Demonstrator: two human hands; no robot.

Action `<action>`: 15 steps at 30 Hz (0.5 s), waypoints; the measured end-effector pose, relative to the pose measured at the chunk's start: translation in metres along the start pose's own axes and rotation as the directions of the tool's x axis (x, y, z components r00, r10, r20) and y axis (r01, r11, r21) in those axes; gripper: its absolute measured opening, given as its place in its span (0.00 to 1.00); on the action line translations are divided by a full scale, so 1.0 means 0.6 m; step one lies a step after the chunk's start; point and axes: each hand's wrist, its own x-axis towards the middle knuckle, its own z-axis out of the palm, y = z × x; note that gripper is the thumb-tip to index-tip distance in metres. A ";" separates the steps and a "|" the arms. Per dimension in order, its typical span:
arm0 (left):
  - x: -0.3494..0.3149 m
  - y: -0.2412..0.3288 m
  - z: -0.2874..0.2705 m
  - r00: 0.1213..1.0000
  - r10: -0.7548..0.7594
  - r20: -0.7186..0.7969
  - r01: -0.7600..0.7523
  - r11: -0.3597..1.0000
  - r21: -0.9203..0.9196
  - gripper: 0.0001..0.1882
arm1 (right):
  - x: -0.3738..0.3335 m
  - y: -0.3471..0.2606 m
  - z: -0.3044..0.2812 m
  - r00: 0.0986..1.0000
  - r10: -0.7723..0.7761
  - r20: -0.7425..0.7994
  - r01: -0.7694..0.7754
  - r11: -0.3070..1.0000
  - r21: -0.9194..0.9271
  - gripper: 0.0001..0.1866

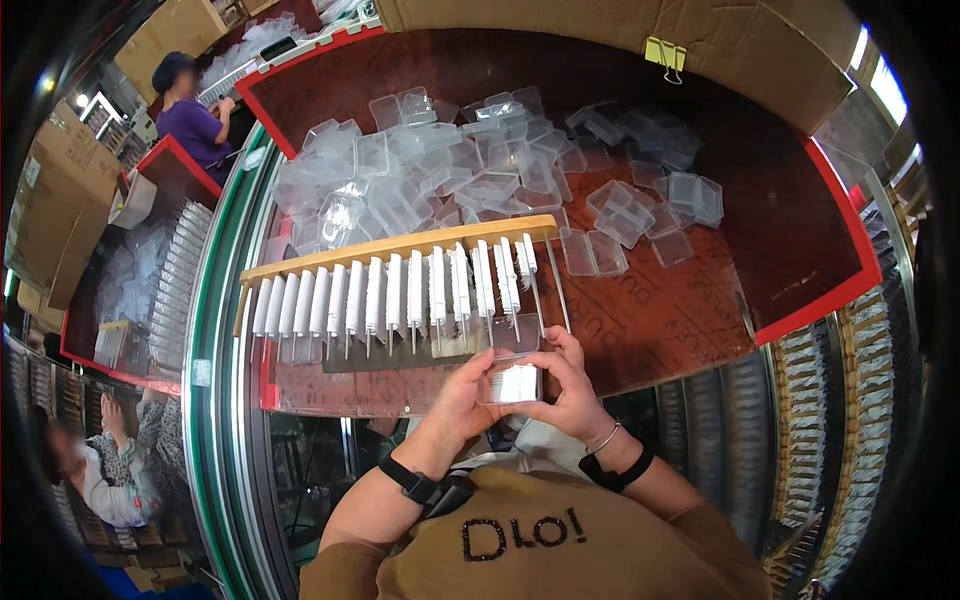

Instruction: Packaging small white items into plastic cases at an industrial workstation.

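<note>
Between both hands, close to my body, is a small clear plastic box [498, 391] with a tight stack of thin white pieces [518, 381] inside. Its clear lid [513, 331] stands raised at the far side. My left hand [465, 398] grips the box's left side; the fingers of my right hand [567, 392] wrap its right side and front. Just beyond is a rack with a wooden bar [400, 247], from which metal rods carry rows of white stacked pieces [372, 300]. What the white pieces are I cannot make out.
A heap of clear plastic boxes [420, 170] covers the far part of the red-edged brown table [680, 320]. A cardboard panel [600, 30] with a yellow clip [665, 56] borders the back. A green-edged conveyor [205, 400] runs along the left; other people work beyond it.
</note>
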 end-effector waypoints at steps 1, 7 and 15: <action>0.000 0.002 -0.009 1.000 0.003 0.001 -0.003 1.000 -0.001 0.20 | 0.008 -0.003 -0.004 0.998 -0.003 0.070 0.008 0.997 -0.072 0.37; -0.001 0.004 -0.022 0.999 0.032 0.012 -0.032 0.999 -0.015 0.19 | 0.131 0.041 -0.027 0.973 0.142 -0.181 -0.079 0.945 0.317 0.35; -0.008 0.012 -0.048 0.995 0.067 0.074 -0.069 0.997 0.028 0.21 | 0.175 0.065 -0.030 0.980 0.196 -0.018 -0.144 0.779 0.610 0.25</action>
